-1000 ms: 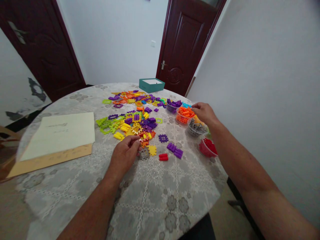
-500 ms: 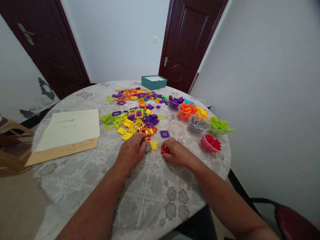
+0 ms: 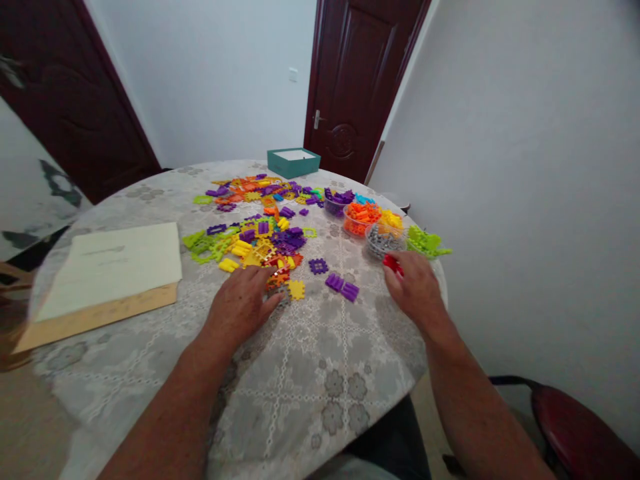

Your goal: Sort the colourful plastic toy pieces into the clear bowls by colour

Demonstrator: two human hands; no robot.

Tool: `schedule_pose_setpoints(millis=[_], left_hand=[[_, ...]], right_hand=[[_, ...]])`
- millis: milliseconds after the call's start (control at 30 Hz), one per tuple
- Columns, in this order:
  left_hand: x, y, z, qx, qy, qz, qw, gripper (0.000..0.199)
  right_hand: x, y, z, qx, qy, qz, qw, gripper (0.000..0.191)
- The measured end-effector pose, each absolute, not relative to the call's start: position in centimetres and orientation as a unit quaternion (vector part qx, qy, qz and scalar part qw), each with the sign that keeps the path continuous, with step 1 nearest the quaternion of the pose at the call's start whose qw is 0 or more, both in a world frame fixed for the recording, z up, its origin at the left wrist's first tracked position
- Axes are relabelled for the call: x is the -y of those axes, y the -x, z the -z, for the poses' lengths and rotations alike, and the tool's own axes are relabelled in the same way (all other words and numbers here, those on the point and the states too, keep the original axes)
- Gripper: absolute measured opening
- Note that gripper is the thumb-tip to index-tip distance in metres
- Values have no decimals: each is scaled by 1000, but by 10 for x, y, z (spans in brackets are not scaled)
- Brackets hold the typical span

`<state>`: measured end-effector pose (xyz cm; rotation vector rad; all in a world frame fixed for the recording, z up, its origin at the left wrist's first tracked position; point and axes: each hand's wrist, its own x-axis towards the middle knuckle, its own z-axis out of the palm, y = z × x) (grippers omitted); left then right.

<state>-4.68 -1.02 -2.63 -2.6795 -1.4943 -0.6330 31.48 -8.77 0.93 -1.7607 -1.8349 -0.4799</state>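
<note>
My right hand [image 3: 415, 283] is raised at the right side of the table, its fingers closed on a red plastic building piece [image 3: 393, 265]. It covers the tub of red pieces seen earlier. My left hand [image 3: 243, 300] rests at the near edge of a mixed pile of building pieces [image 3: 265, 243], thumb and fingers apart. A grey piece [image 3: 283, 297] lies by its thumb, touching or just beside it; I cannot tell which. Right of that are a yellow square piece [image 3: 297, 290], a purple square piece [image 3: 318, 266] and two purple ribbed pieces [image 3: 342, 287].
Clear tubs hold sorted pieces: purple [image 3: 340, 199], orange [image 3: 361, 219], grey [image 3: 385, 240], and green pieces [image 3: 425, 241] near the right edge. A second mixed pile [image 3: 260, 190] lies farther back, before a teal box [image 3: 293, 163]. Paper sheets [image 3: 120, 267] lie at left.
My right hand has moved right and away from the middle, carrying the red piece to the tubs. Two purple pieces now show where it was. My left hand has opened slightly; the view has shifted.
</note>
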Motion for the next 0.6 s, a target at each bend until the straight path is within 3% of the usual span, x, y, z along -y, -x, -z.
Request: schedule_pose_setpoints(millis=[233, 467, 600], left_hand=[[2, 78, 23, 547, 813, 199, -20, 40], [2, 80, 25, 542, 819, 184, -34, 44], [7, 72, 22, 528, 829, 173, -55, 41]], right_hand=[[97, -388, 20, 650, 712, 195, 180, 37], [95, -388, 22, 663, 711, 134, 192, 39], [99, -377, 14, 649, 706, 177, 220, 38]])
